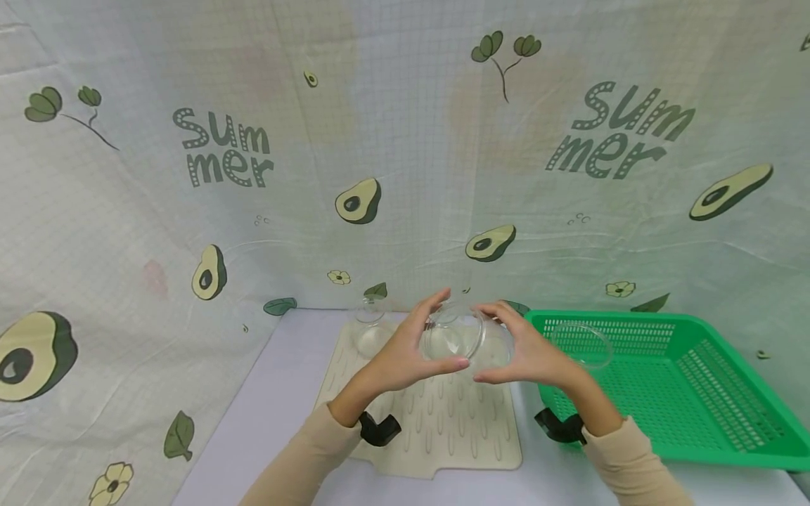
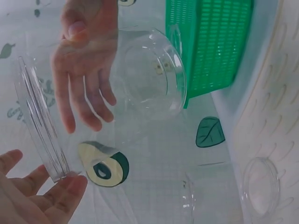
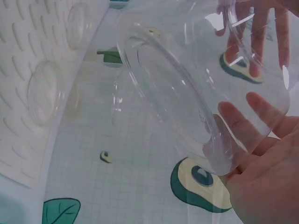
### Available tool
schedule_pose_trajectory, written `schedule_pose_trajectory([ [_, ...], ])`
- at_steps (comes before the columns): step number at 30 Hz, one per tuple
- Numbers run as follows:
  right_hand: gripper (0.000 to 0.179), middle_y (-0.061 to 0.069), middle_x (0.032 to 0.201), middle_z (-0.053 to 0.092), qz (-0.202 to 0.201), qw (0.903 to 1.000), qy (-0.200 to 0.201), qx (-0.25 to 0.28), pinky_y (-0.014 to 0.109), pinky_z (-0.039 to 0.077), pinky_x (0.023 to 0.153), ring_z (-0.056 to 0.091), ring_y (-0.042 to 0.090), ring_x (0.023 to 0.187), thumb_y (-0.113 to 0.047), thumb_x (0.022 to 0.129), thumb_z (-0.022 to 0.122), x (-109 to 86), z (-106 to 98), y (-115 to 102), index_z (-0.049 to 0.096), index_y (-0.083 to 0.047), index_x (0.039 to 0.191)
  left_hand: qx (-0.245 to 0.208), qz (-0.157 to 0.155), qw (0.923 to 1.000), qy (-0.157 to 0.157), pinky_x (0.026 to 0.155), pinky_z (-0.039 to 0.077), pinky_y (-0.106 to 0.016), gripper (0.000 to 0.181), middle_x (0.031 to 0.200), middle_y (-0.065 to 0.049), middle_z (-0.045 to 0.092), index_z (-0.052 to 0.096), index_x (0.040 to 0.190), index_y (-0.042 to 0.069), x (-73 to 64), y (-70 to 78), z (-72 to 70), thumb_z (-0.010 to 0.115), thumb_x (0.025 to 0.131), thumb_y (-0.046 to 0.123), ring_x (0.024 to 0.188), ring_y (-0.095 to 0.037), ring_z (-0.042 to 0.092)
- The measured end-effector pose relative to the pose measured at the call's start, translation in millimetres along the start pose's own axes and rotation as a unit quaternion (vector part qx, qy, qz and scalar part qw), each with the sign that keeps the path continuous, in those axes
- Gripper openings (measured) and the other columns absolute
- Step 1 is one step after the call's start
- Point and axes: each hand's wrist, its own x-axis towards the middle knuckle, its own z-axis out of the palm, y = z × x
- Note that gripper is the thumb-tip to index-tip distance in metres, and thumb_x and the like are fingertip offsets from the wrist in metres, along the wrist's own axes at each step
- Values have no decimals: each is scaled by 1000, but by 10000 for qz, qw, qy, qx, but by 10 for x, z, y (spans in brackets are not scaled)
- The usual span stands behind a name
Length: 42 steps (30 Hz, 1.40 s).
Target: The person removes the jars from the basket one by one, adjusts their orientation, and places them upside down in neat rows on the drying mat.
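Between my two raised hands is a clear, round plastic container (image 1: 452,337), held tilted on its side above the mat. My left hand (image 1: 405,348) grips its left side, thumb below and fingers above. In the left wrist view that hand's fingertips (image 2: 65,191) touch a thick clear edge (image 2: 43,121) seen side-on. Around the right side curve the fingers and thumb of my right hand (image 1: 528,348). A broad oval rim (image 3: 175,93) shows in the right wrist view, the right hand's fingers against the clear wall. I cannot tell whether it is one piece or two.
A beige ribbed mat (image 1: 443,422) lies on the white table, with a clear jar (image 1: 370,330) standing at its back left. To the right is a green mesh basket (image 1: 683,400) with a clear round piece (image 1: 585,344) at its left end. A printed curtain (image 1: 405,140) hangs behind.
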Motion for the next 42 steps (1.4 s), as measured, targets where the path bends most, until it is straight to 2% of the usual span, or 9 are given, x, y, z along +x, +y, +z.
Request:
schedule_pose_trajectory([
  [4, 94, -5, 126, 50, -39, 9996, 191, -227, 47, 51, 86, 49, 20, 112, -37, 67, 94, -18, 25, -25, 46, -15, 144, 52, 29, 10000, 19, 107, 40, -46, 95, 159, 11, 27, 18, 159, 32, 7, 0, 33, 74, 85, 53, 144, -18, 30],
  [10, 93, 0, 125, 51, -328, 9965, 398, -650, 48, 49, 83, 49, 24, 110, -32, 65, 95, -38, 70, -61, 47, -10, 142, 150, -17, 9999, 46, 103, 44, -47, 93, 155, 9, 32, 23, 157, 34, 7, -9, 68, 78, 83, 47, 138, -20, 39],
  [15, 92, -1, 125, 52, -387, 9921, 536, -1065, 53, 43, 86, 46, 25, 114, -32, 63, 95, -52, 103, -100, 49, -8, 140, 327, 15, 9994, 85, 95, 51, -41, 89, 152, 10, 35, 31, 154, 34, 2, -32, 90, 81, 81, 45, 134, -18, 43],
  [19, 93, 0, 126, 52, -343, 9899, 559, -1258, 58, 40, 91, 44, 27, 119, -32, 62, 94, -67, 113, -140, 50, -9, 140, 517, 43, 9986, 75, 92, 52, -33, 86, 151, 12, 36, 34, 151, 34, -5, -38, 101, 81, 80, 46, 132, -12, 43],
  [26, 94, 2, 128, 52, -341, 9875, 546, -1440, 65, 38, 94, 43, 32, 124, -32, 61, 94, -91, 125, -179, 49, -9, 141, 561, 157, 9983, 40, 89, 53, -31, 82, 148, 9, 39, 37, 149, 30, -22, -53, 111, 82, 81, 41, 128, -14, 46],
  [36, 98, 2, 132, 51, -503, 9882, 552, -1338, 65, 36, 94, 43, 31, 124, -34, 60, 96, -114, 123, -173, 48, -10, 143, 369, 273, 9988, 191, 88, 53, -31, 81, 145, 6, 43, 41, 148, 19, -61, -49, 127, 83, 81, 35, 125, -17, 49],
  [42, 103, 4, 138, 48, -526, 9934, 575, -846, 61, 40, 91, 42, 26, 124, -34, 59, 98, -135, 63, -167, 46, -15, 146, 149, 244, 9993, 254, 89, 54, -33, 79, 146, 3, 43, 40, 148, 27, -78, -25, 111, 83, 82, 33, 125, -18, 50],
])
